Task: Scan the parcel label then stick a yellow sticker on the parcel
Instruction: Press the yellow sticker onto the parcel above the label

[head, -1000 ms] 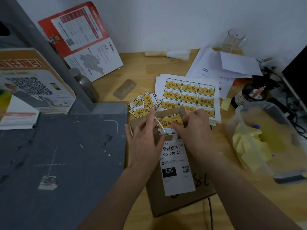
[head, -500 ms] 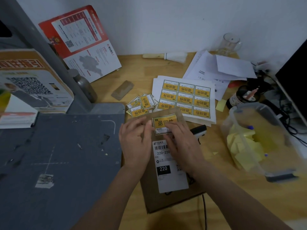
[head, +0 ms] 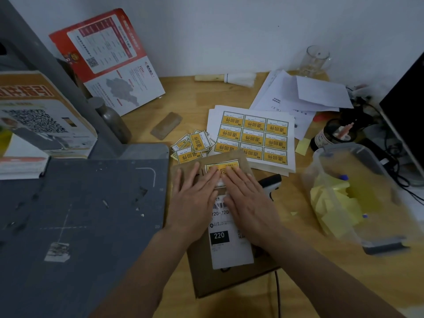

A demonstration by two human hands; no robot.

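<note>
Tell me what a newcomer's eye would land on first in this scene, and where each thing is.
First, the two flat hands, left hand and right hand, side by side at centre, fingertips on a yellow sticker at the far end of a brown parcel bearing a white shipping label. Next, the sheet of yellow stickers just beyond the parcel. To the right stands a clear plastic tub holding yellow paper scraps.

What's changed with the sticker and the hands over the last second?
A second ago both hands pinched the yellow sticker by its edges, its backing strip still lifted. Now it lies on the parcel above the shipping label, and the left hand and right hand have let go and press flat on it. The sticker sheet and loose stickers have not changed.
</note>
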